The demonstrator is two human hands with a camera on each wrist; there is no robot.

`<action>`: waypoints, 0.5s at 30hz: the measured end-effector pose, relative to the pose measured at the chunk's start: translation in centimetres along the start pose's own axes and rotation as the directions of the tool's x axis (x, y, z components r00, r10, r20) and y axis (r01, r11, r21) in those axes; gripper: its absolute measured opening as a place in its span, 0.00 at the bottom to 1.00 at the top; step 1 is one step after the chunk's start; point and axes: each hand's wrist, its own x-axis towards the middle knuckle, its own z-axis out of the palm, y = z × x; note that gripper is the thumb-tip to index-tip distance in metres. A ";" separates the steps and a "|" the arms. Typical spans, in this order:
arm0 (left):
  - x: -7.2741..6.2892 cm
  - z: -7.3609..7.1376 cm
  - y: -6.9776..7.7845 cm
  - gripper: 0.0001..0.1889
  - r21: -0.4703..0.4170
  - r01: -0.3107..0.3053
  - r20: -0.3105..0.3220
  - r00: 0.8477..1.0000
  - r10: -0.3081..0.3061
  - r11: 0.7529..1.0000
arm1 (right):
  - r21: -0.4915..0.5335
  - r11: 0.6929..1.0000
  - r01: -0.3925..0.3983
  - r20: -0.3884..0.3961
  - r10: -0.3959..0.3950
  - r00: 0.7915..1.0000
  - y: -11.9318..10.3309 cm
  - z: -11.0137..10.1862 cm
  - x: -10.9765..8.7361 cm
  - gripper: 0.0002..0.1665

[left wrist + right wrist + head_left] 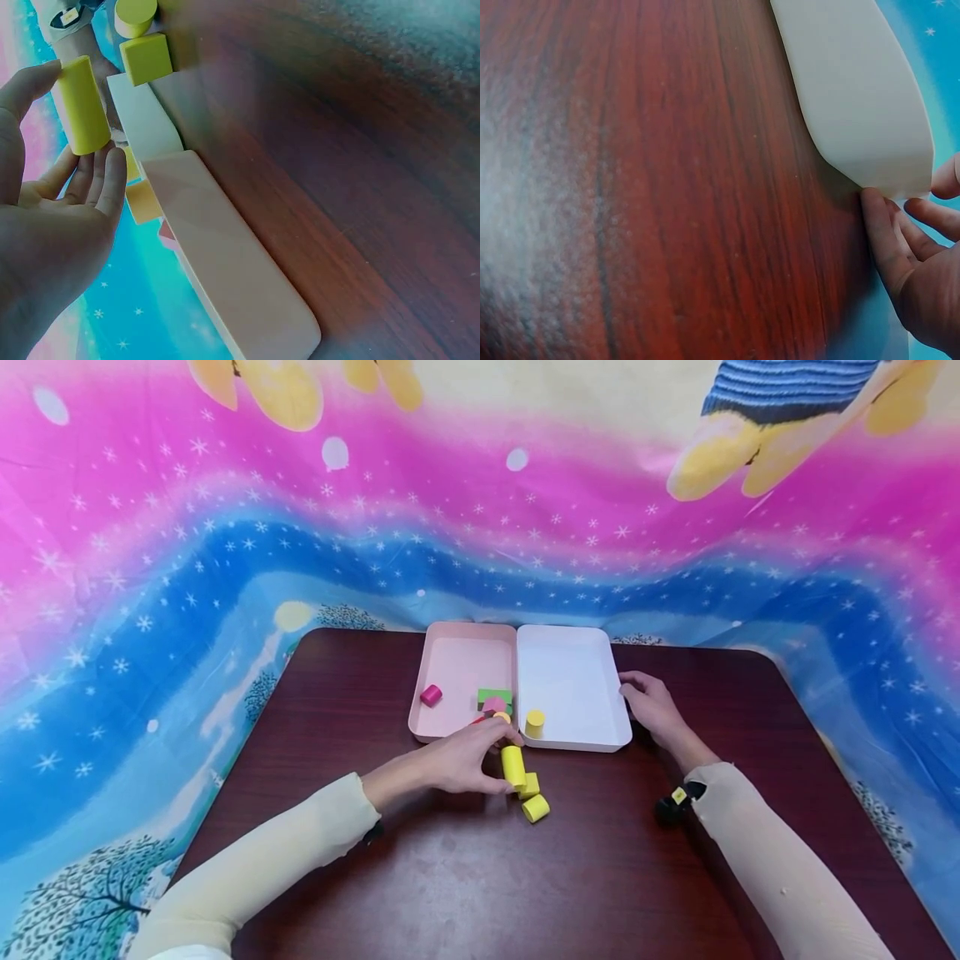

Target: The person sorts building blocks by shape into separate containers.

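Note:
My left hand pinches a yellow cylinder between thumb and fingers, in front of the two trays. In the left wrist view this tall cylinder stands between the thumb and the fingertips. Close behind it on the table are a yellow block and a shorter yellow cylinder. My right hand is at the right side of the white tray. Its fingertips touch the tray's outer wall, fingers extended. Inside the white tray, near its front left corner, stands another yellow cylinder.
A pink tray adjoins the white one on the left. It holds a magenta cylinder, a green block, a pink piece and an orange piece, partly behind my left hand. A patterned cloth hangs behind the dark wooden table.

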 end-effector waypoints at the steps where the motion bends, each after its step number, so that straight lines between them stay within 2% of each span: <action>1: 0.1 -0.1 0.1 0.32 -0.008 -0.006 -0.003 1.000 0.006 1.000 | -0.001 1.000 0.000 -0.002 0.000 1.000 0.0 0.0 0.0 0.30; 15: 1.7 -0.7 1.1 0.32 -0.055 -0.015 -0.010 1.000 0.014 0.998 | 0.007 1.000 0.000 0.007 0.000 1.000 0.0 0.0 0.0 0.30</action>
